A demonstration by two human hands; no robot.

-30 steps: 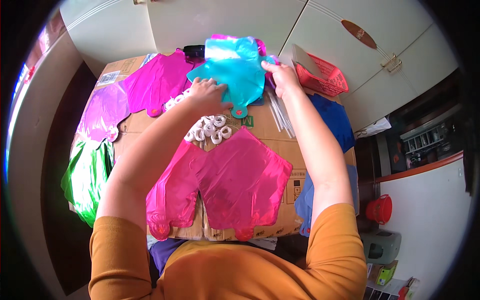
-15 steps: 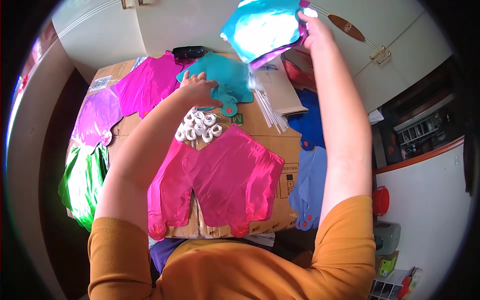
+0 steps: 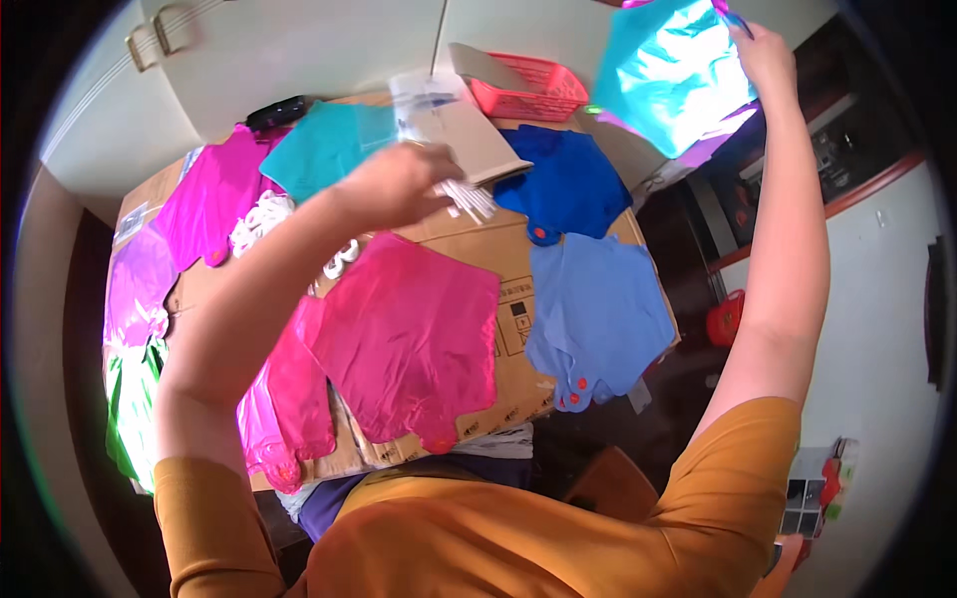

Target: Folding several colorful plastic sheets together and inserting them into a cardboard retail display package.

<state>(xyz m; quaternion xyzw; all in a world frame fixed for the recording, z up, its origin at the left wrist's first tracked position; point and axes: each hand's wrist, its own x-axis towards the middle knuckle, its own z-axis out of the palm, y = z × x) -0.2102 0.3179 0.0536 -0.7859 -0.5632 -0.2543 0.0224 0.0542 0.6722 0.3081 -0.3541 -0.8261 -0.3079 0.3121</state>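
Observation:
My right hand (image 3: 767, 68) is raised at the upper right, its fingers closed on the edge of a stack of shiny foil sheets (image 3: 678, 80), teal on top with purple beneath; they look like flat, uninflated balloons. My left hand (image 3: 399, 184) is over the far middle of the table, beside a bundle of thin white sticks (image 3: 467, 199). Its fingers are smeared by motion, so whether it holds the sticks is unclear. To its left lies a flat teal foil piece (image 3: 314, 149). Coils of white string (image 3: 261, 221) are partly hidden by my left forearm.
A cardboard-covered table (image 3: 449, 239) carries flat foil pieces: pink (image 3: 409, 339), light blue (image 3: 598, 309), dark blue (image 3: 568, 179), magenta (image 3: 214, 199), lilac (image 3: 140, 279) and green (image 3: 130, 409). A red basket (image 3: 528, 95) and a black object (image 3: 275, 113) lie at the back, before white cabinets (image 3: 299, 60).
The view has turned to the right. My left hand has moved right from the teal piece to the white sticks. My right hand has carried the foil stack further right.

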